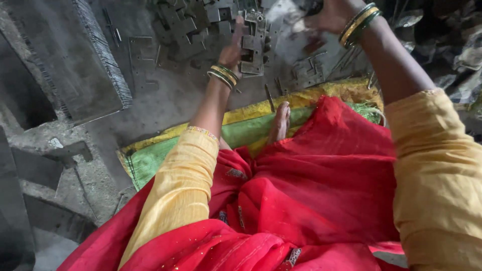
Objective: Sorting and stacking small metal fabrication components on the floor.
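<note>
My left hand point(232, 49), with gold and green bangles on the wrist, reaches forward and grips the side of a small upright stack of grey stamped metal plates point(254, 44) on the floor. More flat plates of the same kind point(183, 25) lie scattered behind and beside it. My right hand point(329, 15), also bangled, is raised at the top edge above other plates point(309, 74). It is blurred, and what its fingers hold is hidden.
A tall block of thin stacked metal sheets point(103, 55) stands at the left. I sit on a green and yellow mat point(150, 163), with red cloth point(321, 190) over my lap and one bare foot point(279, 123) out. Thin metal rods point(269, 98) lie near the mat.
</note>
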